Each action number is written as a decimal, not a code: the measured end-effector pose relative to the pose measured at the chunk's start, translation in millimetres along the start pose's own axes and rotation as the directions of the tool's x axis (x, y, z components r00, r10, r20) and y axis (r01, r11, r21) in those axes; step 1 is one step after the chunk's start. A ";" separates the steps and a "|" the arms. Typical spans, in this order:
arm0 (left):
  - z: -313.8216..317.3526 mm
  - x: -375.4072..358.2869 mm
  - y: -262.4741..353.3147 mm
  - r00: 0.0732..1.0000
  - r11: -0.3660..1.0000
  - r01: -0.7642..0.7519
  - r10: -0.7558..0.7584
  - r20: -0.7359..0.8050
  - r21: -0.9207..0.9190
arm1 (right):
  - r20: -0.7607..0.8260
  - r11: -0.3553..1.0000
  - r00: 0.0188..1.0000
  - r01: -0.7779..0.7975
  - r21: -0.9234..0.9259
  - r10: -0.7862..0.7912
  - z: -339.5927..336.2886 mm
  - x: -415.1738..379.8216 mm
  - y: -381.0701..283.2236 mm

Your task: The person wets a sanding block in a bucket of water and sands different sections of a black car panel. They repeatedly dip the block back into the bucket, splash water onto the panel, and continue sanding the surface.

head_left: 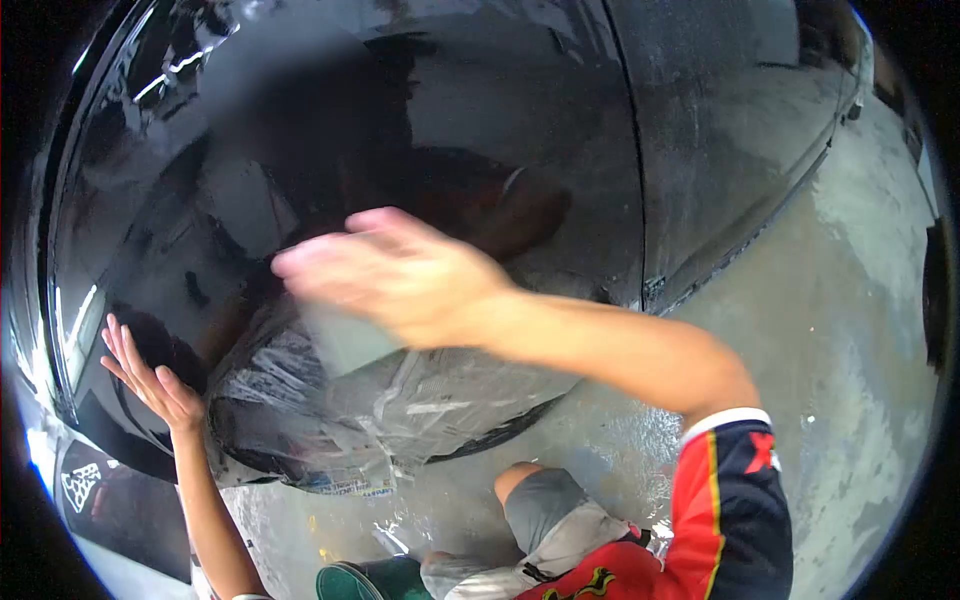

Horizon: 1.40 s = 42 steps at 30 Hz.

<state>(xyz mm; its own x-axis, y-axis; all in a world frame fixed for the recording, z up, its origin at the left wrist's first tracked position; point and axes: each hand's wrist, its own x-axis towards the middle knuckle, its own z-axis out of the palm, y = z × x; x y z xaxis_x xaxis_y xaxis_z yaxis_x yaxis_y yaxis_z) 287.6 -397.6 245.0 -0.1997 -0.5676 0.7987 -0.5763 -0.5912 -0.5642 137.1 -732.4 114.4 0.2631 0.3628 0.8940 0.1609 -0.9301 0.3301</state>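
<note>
Blurred by motion, my right hand [390,275] is at the black car body panel [470,100], just above the wheel arch. A thin, pale grey-green sheet [350,340] sticks out below its fingers and palm; its exact kind is too smeared to tell. My left hand [150,380] lies open against the dark panel at the left, fingers spread, holding nothing. Between and below the hands, a wheel [400,410] is wrapped in crumpled plastic and printed paper.
A green bucket [375,580] stands on the wet concrete floor [780,400] by my knees. To the right, past a vertical seam, is a dull, wet-looking door panel [730,140]. A dark board [120,510] with a white pattern is at lower left.
</note>
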 end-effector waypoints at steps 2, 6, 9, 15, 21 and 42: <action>1.9 -0.3 1.5 1.000 1.000 -0.003 0.003 -0.018 0.004 | 0.110 0.977 0.988 -0.086 -0.196 0.109 -23.4 -103.9 31.7; 2.3 2.5 5.3 0.998 1.000 -0.019 0.018 -0.055 -0.011 | 0.175 0.949 0.935 -0.291 -0.118 0.308 -48.8 -128.3 42.3; 2.2 -1.3 -1.7 1.000 1.000 -0.010 0.010 -0.013 -0.003 | -0.124 0.983 0.977 -0.182 -0.037 0.176 -30.3 3.9 25.9; 6.3 9.5 1.5 0.999 1.000 -0.004 0.004 -0.047 -0.004 | -0.152 0.731 0.726 -0.681 -0.028 0.671 -21.8 -164.5 17.6; 4.0 6.5 9.5 0.999 1.000 0.012 -0.012 -0.042 0.016 | -0.224 0.699 0.681 -0.715 0.000 0.697 -41.7 -105.7 52.5; 9.3 11.0 4.7 0.998 0.998 -0.039 0.041 -0.046 0.047 | -0.154 -0.156 -0.240 -0.894 0.421 0.959 26.4 -158.9 -56.1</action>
<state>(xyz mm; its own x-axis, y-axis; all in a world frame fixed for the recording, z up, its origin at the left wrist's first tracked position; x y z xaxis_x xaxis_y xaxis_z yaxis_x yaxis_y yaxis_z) 290.0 -411.9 249.2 -0.2594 -0.5648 0.7834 -0.5304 -0.5946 -0.6043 111.4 -736.4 -54.2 -0.0551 -0.9873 0.1490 0.1401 -0.1554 -0.9779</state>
